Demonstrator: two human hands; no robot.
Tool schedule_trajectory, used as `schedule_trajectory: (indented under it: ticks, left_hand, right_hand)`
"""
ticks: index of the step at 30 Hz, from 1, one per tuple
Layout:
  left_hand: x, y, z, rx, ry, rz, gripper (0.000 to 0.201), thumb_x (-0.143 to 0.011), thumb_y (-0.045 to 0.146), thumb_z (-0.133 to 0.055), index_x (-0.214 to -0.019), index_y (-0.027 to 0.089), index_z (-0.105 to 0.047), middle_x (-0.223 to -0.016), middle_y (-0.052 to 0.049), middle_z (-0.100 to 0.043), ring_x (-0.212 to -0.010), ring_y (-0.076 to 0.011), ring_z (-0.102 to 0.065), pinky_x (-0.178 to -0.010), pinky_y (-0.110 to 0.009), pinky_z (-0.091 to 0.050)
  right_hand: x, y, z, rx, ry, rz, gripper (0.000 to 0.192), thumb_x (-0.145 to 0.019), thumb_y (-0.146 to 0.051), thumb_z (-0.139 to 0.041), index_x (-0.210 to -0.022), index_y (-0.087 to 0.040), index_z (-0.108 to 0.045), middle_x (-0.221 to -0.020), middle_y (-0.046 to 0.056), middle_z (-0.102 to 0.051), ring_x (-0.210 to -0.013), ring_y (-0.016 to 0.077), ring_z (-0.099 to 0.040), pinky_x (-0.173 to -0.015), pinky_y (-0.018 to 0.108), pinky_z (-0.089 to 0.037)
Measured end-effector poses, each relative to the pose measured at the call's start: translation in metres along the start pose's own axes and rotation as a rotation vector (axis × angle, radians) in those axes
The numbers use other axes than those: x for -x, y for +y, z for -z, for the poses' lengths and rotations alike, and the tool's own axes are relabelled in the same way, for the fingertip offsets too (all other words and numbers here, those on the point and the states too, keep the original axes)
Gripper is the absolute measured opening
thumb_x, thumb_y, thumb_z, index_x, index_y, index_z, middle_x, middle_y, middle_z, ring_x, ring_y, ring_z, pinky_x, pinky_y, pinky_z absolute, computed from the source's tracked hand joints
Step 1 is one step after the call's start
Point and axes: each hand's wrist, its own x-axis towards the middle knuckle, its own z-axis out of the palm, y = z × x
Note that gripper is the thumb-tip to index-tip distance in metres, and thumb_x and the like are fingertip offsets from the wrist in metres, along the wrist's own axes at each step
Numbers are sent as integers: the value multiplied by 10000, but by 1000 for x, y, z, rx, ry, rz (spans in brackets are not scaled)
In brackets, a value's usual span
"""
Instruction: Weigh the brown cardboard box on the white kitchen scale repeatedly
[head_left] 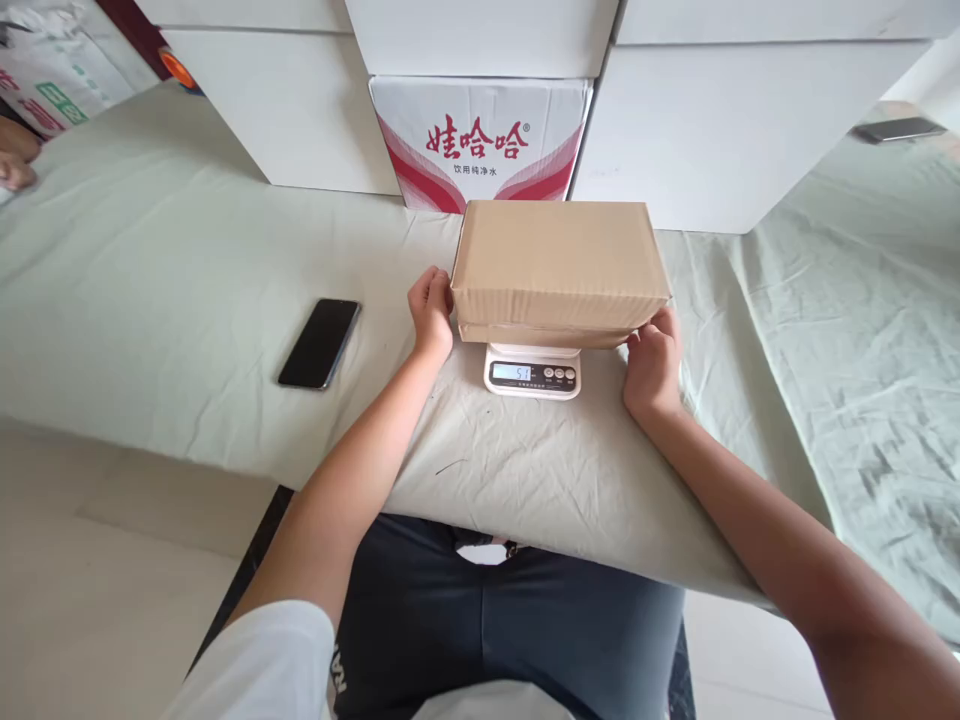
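A closed brown cardboard box (562, 250) sits over a small white digital scale (532, 388), hiding most of the scale's platform. The scale's lit display looks to read 51, with buttons to its right. My left hand (433, 310) grips the box at its left side, fingers curled against the edge. At the lower right front corner, my right hand (654, 362) is closed on the box, its fingertips partly hidden behind the cardboard.
A black phone (320, 343) lies left of my left forearm on the pale green cloth (187, 300). Behind stand stacked white cartons (675, 130) and a red-and-white printed carton (484, 140). Another person's hand (16, 170) shows at far left; another dark phone (898, 129) lies at far right.
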Motion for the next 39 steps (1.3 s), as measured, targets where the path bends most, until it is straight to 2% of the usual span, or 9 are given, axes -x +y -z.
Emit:
schedule_trajectory:
  ticks: [6, 13, 16, 20, 29, 39]
  left_hand:
    - [2, 2, -1, 7, 9, 15, 706, -983, 627, -890, -698, 265, -355, -711, 56, -281, -620, -125, -452, -552, -243, -385]
    - [3, 4, -1, 28, -3, -9, 734, -1001, 613, -892, -705, 260, -321, -709, 65, -242, -582, -99, -326, -516, -229, -299]
    - [3, 4, -1, 31, 4, -3, 740, -1006, 618, -892, -707, 261, -317, -718, 67, -230, -579, -96, -322, -511, -227, -296]
    - [3, 3, -1, 45, 0, -3, 740, -1015, 616, -887, -714, 260, -312, -728, 68, -221, -576, -92, -333, -504, -219, -302]
    - [4, 4, -3, -9, 17, -13, 725, -1027, 667, -848, -710, 264, -336, -739, 53, -272, -634, -117, -443, -543, -236, -390]
    - [7, 8, -5, -11, -1, -9, 730, -1020, 689, -849, -717, 263, -340, -740, 43, -304, -686, -140, -518, -572, -242, -429]
  right_hand:
    - [0, -1, 0, -3, -1, 1, 446, -995, -766, -710, -1159, -351, -701, -1103, 33, -721, -1201, 292, -791, -904, 430, -701]
    - [0, -3, 0, -35, -15, -11, 452, -983, -765, -723, -1159, -351, -689, -1108, 22, -722, -1193, 278, -788, -856, 394, -670]
    - [0, -4, -1, -26, -20, -7, 466, -983, -777, -718, -1165, -350, -683, -1127, 22, -727, -1154, 274, -786, -850, 404, -670]
    - [0, -6, -2, -16, -32, -13, 505, -976, -807, -712, -1183, -349, -670, -1192, 30, -752, -1214, 295, -788, -888, 427, -682]
    - [2, -13, -5, 15, -41, -22, 544, -976, -849, -673, -1195, -352, -667, -1237, 39, -771, -1323, 323, -779, -978, 470, -691]
    - [1, -13, -4, 26, -32, -52, 563, -943, -867, -681, -1178, -356, -655, -1238, 52, -757, -1302, 335, -754, -955, 476, -674]
